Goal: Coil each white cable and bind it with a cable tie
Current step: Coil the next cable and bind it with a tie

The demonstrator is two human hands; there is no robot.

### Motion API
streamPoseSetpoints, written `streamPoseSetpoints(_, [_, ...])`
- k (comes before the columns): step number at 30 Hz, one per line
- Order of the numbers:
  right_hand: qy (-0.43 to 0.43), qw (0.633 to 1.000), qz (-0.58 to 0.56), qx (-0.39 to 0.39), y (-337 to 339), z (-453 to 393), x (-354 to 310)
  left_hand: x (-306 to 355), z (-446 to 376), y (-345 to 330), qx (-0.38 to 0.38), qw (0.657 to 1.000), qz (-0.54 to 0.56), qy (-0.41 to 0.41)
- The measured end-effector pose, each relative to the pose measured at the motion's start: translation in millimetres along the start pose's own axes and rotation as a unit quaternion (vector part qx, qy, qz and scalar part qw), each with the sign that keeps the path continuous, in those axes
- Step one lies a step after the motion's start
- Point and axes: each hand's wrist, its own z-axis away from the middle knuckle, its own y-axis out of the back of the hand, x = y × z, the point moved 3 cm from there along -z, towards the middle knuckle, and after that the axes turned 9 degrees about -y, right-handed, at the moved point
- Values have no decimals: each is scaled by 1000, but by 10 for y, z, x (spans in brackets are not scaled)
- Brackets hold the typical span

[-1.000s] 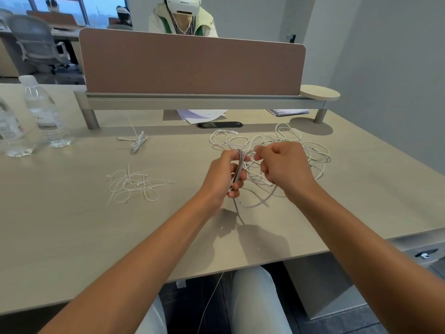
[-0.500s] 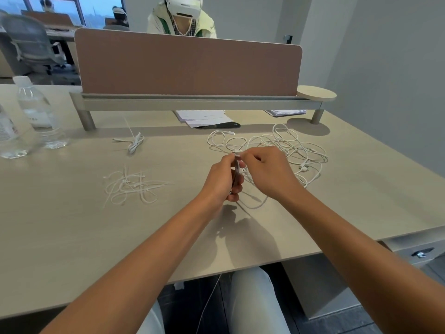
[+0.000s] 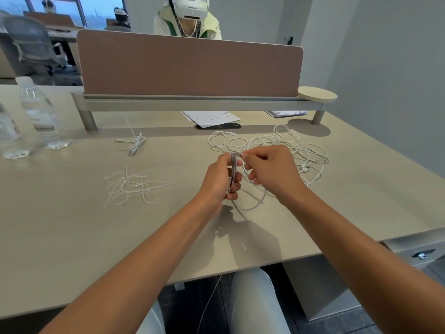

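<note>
My left hand [image 3: 220,180] grips a narrow coil of white cable [image 3: 233,173], held upright above the table's middle. My right hand [image 3: 269,172] pinches the same cable at the coil's top; a loose loop [image 3: 252,206] of it hangs below onto the table. Behind my hands lies a tangle of loose white cables [image 3: 289,148]. A pile of white cable ties [image 3: 131,186] lies to the left. One coiled, bound cable [image 3: 137,143] rests further back on the left.
Two water bottles [image 3: 39,112] stand at the far left of the beige table [image 3: 72,232]. A brown divider screen [image 3: 190,66] on a raised shelf crosses the back, with papers [image 3: 209,116] under it. A person with a headset sits behind it.
My right hand has moved in to the top of the coil, and the hanging loop has shortened. The camera view has shifted slightly.
</note>
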Motion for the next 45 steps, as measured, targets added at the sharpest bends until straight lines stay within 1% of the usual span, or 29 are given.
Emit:
streamPoseSetpoints(7, [59,994,82,-31,-71,-34,-33,44,17,-4,8,1000,22,17])
streamPoseSetpoints(9, [65,995,71,-22,-80,-27,-44,57,24,-22,4,1000,25,14])
streamPoseSetpoints(13, [62,998,6,24,-39,-16,-82,68,48,-84,4,999,48,24])
streamPoseSetpoints(15, [68,998,2,14,-29,-25,-91,62,54,-103,7,998,56,31])
streamPoseSetpoints(21, [90,992,62,-65,-6,-38,-97,52,42,-89,6,997,68,30])
streamPoseSetpoints(24, [109,987,76,-88,10,-20,-88,42,28,-95,8,997,76,29])
streamPoseSetpoints(28, [89,992,1,-85,49,-7,-58,31,32,-128,-5,997,68,28])
streamPoseSetpoints(30, [80,993,-17,-82,63,-5,-63,30,36,-146,-11,997,67,30])
streamPoseSetpoints(37, [100,991,13,-93,92,-5,-88,23,33,-176,-17,995,92,30])
streamPoseSetpoints(43, [107,990,13,-96,60,5,-65,12,51,-197,12,996,87,23])
streamPoseSetpoints(45, [110,989,28,-93,39,21,-67,0,44,-183,23,996,79,18])
